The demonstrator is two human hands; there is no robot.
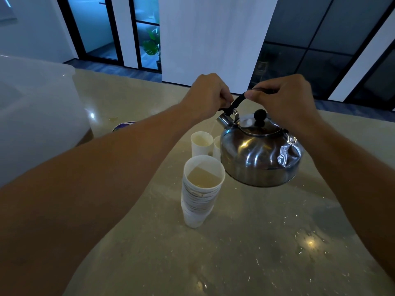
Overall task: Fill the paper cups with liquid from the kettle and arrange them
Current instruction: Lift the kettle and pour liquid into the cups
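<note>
A dented steel kettle (258, 152) with a black lid knob hangs tilted above the beige counter (245, 242). My right hand (284, 103) grips the top of its black handle. My left hand (208, 97) pinches the black lever at the spout end of the handle. A thin stream runs from the spout into a white paper cup (201, 143). A second cup (217, 147) stands right of it, half hidden behind the kettle. Nearer to me stands a stack of paper cups (199, 195), and the top cup holds pale liquid.
A large translucent plastic tub (36, 116) stands at the left of the counter. A blue-rimmed round object (124, 125) peeks out beside my left forearm. Water drops glisten on the counter at the right. Dark glass doors and a white pillar lie beyond the far edge.
</note>
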